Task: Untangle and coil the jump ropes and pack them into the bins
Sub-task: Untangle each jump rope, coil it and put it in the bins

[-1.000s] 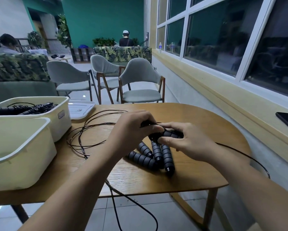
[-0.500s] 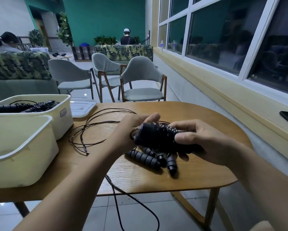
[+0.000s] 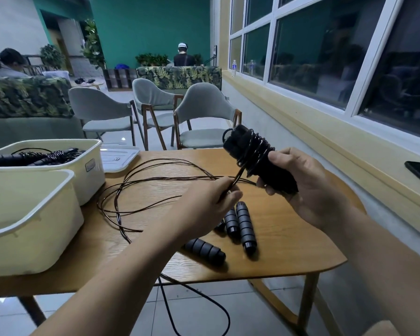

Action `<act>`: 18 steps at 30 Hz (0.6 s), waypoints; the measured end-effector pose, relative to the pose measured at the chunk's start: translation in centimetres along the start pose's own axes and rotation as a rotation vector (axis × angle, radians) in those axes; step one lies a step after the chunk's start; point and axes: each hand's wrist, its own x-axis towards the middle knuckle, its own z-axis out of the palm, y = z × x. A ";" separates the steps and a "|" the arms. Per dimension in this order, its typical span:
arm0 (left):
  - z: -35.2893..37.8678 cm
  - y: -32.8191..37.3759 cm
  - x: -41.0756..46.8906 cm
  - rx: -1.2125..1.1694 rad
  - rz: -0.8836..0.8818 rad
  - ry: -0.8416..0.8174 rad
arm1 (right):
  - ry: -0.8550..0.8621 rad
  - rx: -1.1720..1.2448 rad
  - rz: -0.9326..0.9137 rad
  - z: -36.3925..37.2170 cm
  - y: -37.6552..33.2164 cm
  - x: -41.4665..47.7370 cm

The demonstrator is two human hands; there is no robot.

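Just above a wooden table [image 3: 289, 241], a person's right hand [image 3: 308, 190] grips a bundle of black jump-rope handles [image 3: 250, 151] with cord wound round its upper end. The left hand [image 3: 204, 209] pinches the cord [image 3: 237, 175] just below the bundle. Loose loops [image 3: 136, 180] sprawl across the tabletop. Several ribbed handles [image 3: 245, 224] lie beneath the hands. At left stand two cream bins, the nearer bin [image 3: 34, 214] touching the farther bin [image 3: 92, 170], which holds coiled ropes [image 3: 46, 156].

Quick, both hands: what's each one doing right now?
Left hand: closed, pinching the cord.
Right hand: closed, gripping the handles, with cord wound round them.
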 end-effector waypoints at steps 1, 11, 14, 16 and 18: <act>0.1 0.0 0.0 0.023 0.009 -0.001 | 0.042 -0.026 -0.014 -0.1 0.2 0.1; -0.1 0.4 -0.5 0.103 0.123 0.079 | 0.186 -0.793 -0.108 -0.7 2.4 0.3; -0.3 0.4 -0.6 0.119 0.164 0.093 | 0.104 -0.886 -0.053 -0.7 2.9 0.5; -0.5 0.4 -0.6 0.117 0.189 0.119 | 0.049 -0.883 -0.026 -0.4 3.3 0.5; -1.1 0.4 -0.6 0.103 0.207 0.142 | -0.008 -0.880 -0.022 -0.2 3.6 0.5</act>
